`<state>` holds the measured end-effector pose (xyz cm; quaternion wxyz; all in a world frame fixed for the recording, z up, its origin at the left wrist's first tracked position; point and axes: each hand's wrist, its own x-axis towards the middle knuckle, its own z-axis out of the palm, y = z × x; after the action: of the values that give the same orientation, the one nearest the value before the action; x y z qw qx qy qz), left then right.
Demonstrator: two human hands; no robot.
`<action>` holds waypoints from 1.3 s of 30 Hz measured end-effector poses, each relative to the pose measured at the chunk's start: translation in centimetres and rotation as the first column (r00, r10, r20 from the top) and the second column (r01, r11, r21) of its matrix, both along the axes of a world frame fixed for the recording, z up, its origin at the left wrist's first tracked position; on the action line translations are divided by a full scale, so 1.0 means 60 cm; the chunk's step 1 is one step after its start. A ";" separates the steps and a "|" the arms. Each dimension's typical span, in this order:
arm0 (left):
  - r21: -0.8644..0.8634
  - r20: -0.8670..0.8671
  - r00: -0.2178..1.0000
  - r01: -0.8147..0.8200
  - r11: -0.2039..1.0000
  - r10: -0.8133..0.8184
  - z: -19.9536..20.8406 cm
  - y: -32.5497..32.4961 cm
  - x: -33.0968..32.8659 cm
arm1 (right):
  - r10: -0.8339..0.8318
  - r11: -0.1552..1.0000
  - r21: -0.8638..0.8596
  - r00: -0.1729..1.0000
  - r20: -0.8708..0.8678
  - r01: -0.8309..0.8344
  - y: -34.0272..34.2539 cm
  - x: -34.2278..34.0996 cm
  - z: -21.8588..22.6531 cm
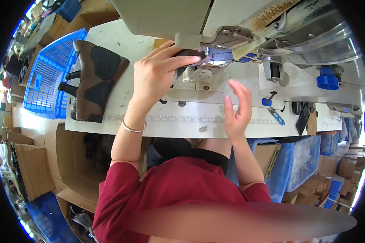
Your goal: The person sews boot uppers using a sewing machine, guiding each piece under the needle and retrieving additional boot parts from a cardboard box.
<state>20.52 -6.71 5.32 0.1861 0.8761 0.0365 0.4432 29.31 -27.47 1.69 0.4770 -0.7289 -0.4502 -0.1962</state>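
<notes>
My left hand (156,73) is closed on a dark, flat piece of material (189,53). It presses the piece in beside the metal foot area of a sewing machine (219,56); fingers and machine head hide much of the piece. My right hand (238,111) hovers over the white table near its front edge, thumb and fingers apart, holding nothing. To the left of my left hand lies a brown and black boot upper (97,81), on its side on the table.
A blue plastic basket (38,87) stands at the table's left edge. Small blue-handled snips (276,116) and a dark phone-like object (303,119) lie at the right. A ruler strip (178,118) runs along the front edge. Below left sits an open cardboard box (71,158).
</notes>
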 end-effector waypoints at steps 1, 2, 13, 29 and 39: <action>0.000 -0.006 1.000 -0.013 1.000 0.013 -0.002 -0.001 0.000 | 0.141 0.990 0.051 0.953 -0.268 -0.132 0.001 -0.007 -0.003; 0.004 -0.012 1.000 -0.012 1.000 0.012 -0.004 -0.003 -0.001 | 0.285 0.958 0.153 0.824 -0.490 -0.241 0.004 -0.013 -0.004; 0.173 0.002 0.905 -0.420 0.891 0.426 -0.021 -0.137 -0.132 | 0.734 0.678 0.735 -0.036 -0.678 -0.013 0.168 -0.076 0.038; 0.870 -0.197 0.805 -0.121 0.479 0.560 0.082 -0.021 -0.188 | 0.615 0.738 0.602 -0.061 -0.786 -0.305 0.061 -0.047 0.008; 0.866 -0.136 0.849 -0.148 0.477 0.511 0.064 -0.021 -0.196 | 0.564 0.785 0.553 -0.048 -0.824 -0.279 0.055 -0.061 -0.004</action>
<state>8.73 -7.96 9.14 -0.3519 0.8996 0.0294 0.2570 25.67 -24.16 1.42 0.7598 -0.4336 -0.1985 0.4420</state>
